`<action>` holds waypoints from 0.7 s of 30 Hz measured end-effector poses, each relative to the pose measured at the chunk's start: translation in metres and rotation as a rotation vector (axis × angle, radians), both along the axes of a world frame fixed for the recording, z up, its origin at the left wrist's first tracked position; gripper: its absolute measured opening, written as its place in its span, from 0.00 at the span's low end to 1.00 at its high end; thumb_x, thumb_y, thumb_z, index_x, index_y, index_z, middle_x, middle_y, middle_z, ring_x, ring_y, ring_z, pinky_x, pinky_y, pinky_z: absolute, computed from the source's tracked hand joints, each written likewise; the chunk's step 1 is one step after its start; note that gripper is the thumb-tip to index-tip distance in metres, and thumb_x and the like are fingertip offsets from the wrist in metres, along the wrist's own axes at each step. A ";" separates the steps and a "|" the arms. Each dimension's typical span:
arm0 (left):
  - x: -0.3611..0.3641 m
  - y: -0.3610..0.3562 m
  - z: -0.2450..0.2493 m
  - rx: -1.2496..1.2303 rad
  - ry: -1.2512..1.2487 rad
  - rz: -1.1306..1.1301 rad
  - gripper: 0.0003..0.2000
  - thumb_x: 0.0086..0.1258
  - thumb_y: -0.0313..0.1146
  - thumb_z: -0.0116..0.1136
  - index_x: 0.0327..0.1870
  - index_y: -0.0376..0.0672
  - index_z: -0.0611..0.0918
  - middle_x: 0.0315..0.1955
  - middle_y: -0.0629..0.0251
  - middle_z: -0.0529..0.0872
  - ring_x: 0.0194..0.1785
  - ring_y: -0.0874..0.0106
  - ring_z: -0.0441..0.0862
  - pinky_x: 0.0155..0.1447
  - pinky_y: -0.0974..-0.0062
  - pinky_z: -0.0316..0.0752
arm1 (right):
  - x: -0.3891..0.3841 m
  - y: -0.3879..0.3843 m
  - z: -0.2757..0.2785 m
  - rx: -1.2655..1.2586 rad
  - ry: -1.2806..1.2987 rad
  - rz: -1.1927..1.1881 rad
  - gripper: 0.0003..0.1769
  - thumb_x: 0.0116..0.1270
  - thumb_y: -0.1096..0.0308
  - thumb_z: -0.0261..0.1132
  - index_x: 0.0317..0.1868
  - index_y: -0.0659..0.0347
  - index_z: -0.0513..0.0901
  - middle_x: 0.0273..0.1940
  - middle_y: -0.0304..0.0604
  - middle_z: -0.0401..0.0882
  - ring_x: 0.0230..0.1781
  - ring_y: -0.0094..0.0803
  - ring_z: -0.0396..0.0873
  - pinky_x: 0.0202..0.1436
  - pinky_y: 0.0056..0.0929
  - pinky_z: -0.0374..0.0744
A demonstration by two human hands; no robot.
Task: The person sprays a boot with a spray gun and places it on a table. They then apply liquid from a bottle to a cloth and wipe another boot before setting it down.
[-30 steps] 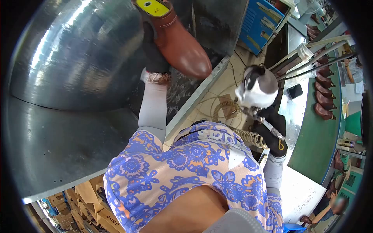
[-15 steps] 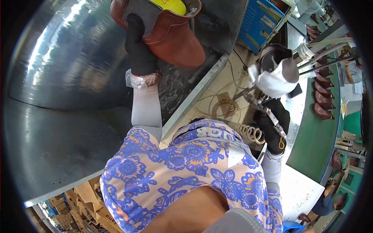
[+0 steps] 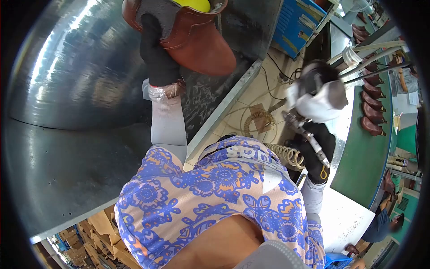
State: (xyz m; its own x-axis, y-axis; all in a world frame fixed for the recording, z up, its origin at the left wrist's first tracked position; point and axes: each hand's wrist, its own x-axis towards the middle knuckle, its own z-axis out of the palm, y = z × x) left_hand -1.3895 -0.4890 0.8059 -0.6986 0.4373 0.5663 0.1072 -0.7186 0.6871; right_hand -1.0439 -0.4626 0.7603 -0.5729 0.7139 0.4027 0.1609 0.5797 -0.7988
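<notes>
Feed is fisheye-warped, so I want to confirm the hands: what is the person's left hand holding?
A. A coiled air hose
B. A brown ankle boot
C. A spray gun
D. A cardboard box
B: the black-gloved left hand has its grip on the brown ankle boot in front of the curved metal booth wall, while the right hand holds the spray gun.

1 brown boot (image 3: pixel 197 45) held; at least 4 more boots (image 3: pixel 370 127) on conveyor (image 3: pixel 358 170); 1 spray gun (image 3: pixel 316 101); 1 coiled hose (image 3: pixel 286 155).
</notes>
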 end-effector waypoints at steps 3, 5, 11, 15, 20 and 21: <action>0.000 0.005 -0.004 0.017 -0.041 -0.029 0.26 0.74 0.45 0.47 0.69 0.47 0.62 0.62 0.56 0.71 0.62 0.63 0.71 0.65 0.61 0.69 | 0.000 -0.004 0.007 -0.220 0.033 -0.130 0.12 0.47 0.76 0.69 0.34 0.62 0.77 0.26 0.46 0.79 0.24 0.36 0.79 0.28 0.29 0.73; 0.005 0.006 -0.004 0.032 -0.079 -0.046 0.26 0.74 0.44 0.48 0.69 0.47 0.62 0.62 0.56 0.71 0.62 0.63 0.71 0.65 0.61 0.70 | 0.005 -0.004 0.003 -0.053 -0.115 -0.064 0.14 0.47 0.73 0.71 0.34 0.61 0.77 0.26 0.44 0.79 0.24 0.38 0.79 0.28 0.30 0.73; 0.012 0.017 -0.004 0.185 0.031 -0.165 0.26 0.73 0.45 0.49 0.68 0.43 0.63 0.60 0.56 0.73 0.61 0.64 0.73 0.64 0.64 0.70 | 0.000 -0.011 0.015 -0.234 0.099 -0.087 0.14 0.45 0.74 0.71 0.33 0.61 0.77 0.25 0.42 0.80 0.22 0.34 0.79 0.27 0.28 0.73; 0.012 0.017 -0.007 0.020 0.033 -0.162 0.30 0.72 0.49 0.49 0.66 0.34 0.63 0.61 0.56 0.72 0.62 0.63 0.72 0.65 0.64 0.68 | 0.011 -0.011 0.011 -0.073 -0.099 -0.054 0.12 0.47 0.72 0.65 0.35 0.65 0.78 0.27 0.44 0.81 0.25 0.32 0.80 0.31 0.27 0.75; 0.022 0.032 -0.007 0.043 0.023 -0.176 0.31 0.72 0.49 0.49 0.67 0.34 0.62 0.61 0.56 0.72 0.63 0.63 0.71 0.65 0.64 0.68 | 0.018 -0.020 0.018 -0.199 0.051 -0.206 0.12 0.45 0.78 0.70 0.33 0.62 0.78 0.28 0.43 0.79 0.22 0.33 0.77 0.27 0.28 0.72; 0.024 0.038 -0.007 0.049 0.019 -0.184 0.31 0.72 0.50 0.49 0.67 0.34 0.62 0.61 0.55 0.72 0.63 0.63 0.71 0.65 0.64 0.68 | 0.023 -0.020 0.019 -0.305 0.095 -0.213 0.11 0.47 0.79 0.69 0.32 0.64 0.78 0.28 0.44 0.79 0.23 0.33 0.78 0.28 0.27 0.72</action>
State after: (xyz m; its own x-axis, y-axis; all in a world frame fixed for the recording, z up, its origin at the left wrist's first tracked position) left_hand -1.3655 -0.4514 0.7992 -0.5983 0.5285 0.6023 -0.0168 -0.7597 0.6500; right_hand -1.0210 -0.4826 0.7788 -0.3692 0.9080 0.1979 0.1688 0.2749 -0.9465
